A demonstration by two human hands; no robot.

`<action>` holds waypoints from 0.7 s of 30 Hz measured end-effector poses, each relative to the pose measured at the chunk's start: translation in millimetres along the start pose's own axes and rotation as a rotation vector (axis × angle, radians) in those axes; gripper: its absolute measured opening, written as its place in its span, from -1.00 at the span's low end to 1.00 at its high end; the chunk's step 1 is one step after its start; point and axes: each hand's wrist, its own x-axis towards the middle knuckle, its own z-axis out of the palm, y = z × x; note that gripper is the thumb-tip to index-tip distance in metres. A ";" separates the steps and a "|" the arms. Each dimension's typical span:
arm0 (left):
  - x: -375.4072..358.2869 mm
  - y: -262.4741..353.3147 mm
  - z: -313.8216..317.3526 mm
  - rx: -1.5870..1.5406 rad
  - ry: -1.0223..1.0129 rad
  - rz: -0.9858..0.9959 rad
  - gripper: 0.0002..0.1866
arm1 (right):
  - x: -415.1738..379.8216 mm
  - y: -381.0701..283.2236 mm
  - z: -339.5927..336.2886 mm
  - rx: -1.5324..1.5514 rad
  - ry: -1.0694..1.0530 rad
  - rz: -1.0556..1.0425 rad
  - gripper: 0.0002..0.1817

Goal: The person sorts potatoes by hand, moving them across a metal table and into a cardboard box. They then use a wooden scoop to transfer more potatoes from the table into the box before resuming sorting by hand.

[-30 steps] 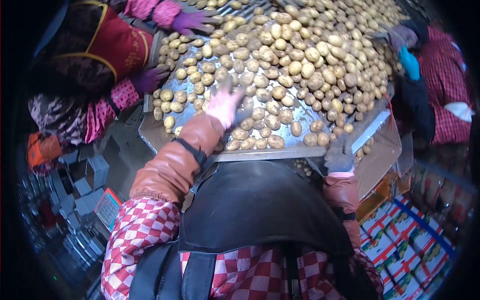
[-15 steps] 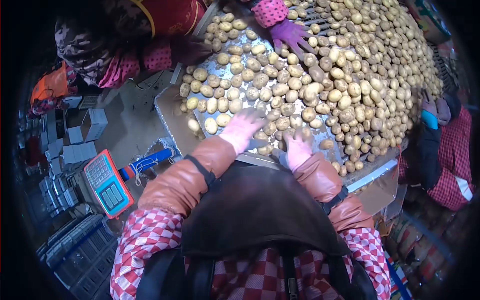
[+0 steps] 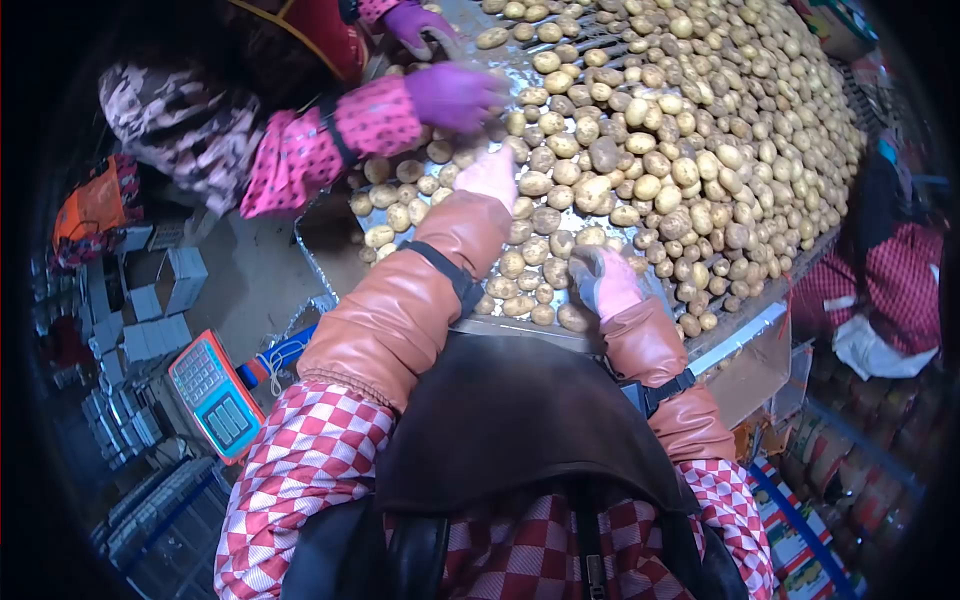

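Many potatoes (image 3: 690, 175) lie across a metal sorting table (image 3: 510, 328), heaped on the right and looser on the left. My left hand (image 3: 488, 180), in a pink glove, reaches over the loose potatoes. Its fingers are blurred and partly hidden, so their grip does not show. Near the front edge, my right hand (image 3: 608, 283) wears a pink glove with a grey palm side. Its fingers curl inward beside several potatoes; whatever they hold is hidden.
Just beyond my left hand, a co-worker's purple gloves (image 3: 455, 97) work over the same table. A second person's checked sleeve (image 3: 905, 285) is at the right. A scale display (image 3: 215, 395) stands at lower left, near cardboard boxes (image 3: 185, 278).
My left hand has moved forward over the potatoes. My right hand has shifted slightly and its fingers have curled in. The co-worker's purple gloves have moved, one nearing my left hand.
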 end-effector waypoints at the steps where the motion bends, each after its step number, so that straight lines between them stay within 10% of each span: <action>1: 10.2 -11.9 13.9 0.070 0.133 0.074 -0.70 | -4.7 4.2 -1.4 0.004 0.012 0.012 -0.62; 8: 49.1 -20.3 9.4 0.011 -0.032 -0.078 -0.56 | -27.5 18.3 -9.7 0.509 -0.023 0.092 -0.65; 14: -13.6 -21.6 64.5 -0.085 0.436 -0.103 -0.73 | -38.2 27.2 -0.7 1.601 -0.199 0.251 -0.42; 16: -72.8 -25.0 23.6 -0.596 -0.298 -0.161 -0.63 | -39.8 14.9 -4.2 1.855 -0.310 0.280 -0.25; 21: -77.1 -27.3 29.8 -1.183 -0.394 -0.358 -0.70 | -14.6 -5.2 19.9 1.895 -0.555 0.423 -0.37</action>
